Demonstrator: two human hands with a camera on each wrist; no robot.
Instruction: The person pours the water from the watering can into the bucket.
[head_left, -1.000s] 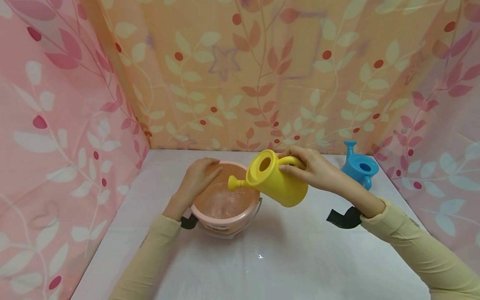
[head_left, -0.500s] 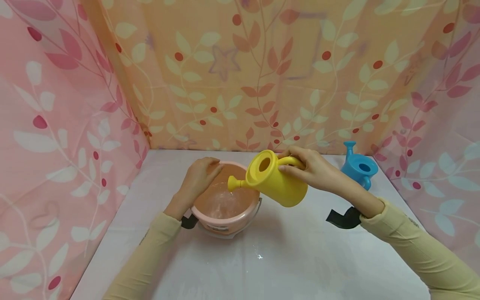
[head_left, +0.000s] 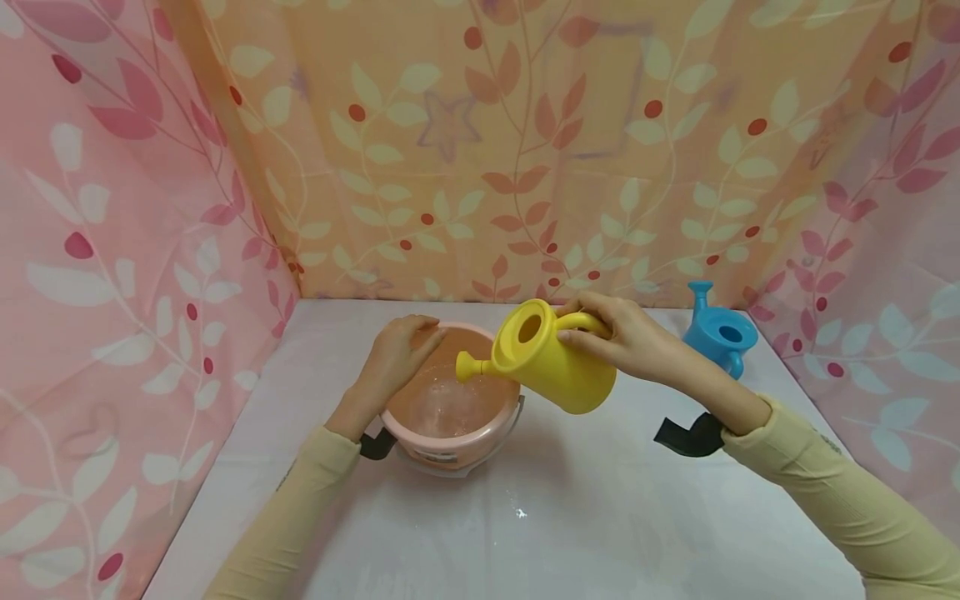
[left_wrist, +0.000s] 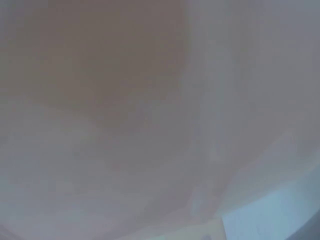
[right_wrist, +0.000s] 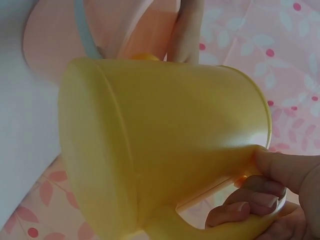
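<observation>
A yellow watering can [head_left: 566, 362] is tilted to the left above a pink bucket [head_left: 452, 446]. My right hand [head_left: 626, 337] grips its handle, with the fingers curled round it in the right wrist view. The can's spout [head_left: 471, 367] is over the bucket's opening, and the water [head_left: 450, 408] inside is rippled beneath it. My left hand [head_left: 390, 358] holds the bucket's left rim, its thumb on the inner side. In the left wrist view, the blurred pale pink wall of the bucket [left_wrist: 125, 150] fills nearly everything; no fingers show there.
A blue watering can [head_left: 720, 337] stands at the back right of the white table [head_left: 600, 517]. A small wet spot [head_left: 521, 513] glistens in front of the bucket. Patterned cloth walls [head_left: 450, 167] enclose the back and both sides.
The rippled patch on the water in the bucket has changed shape. Both hands, the yellow watering can and the bucket stay practically where they were.
</observation>
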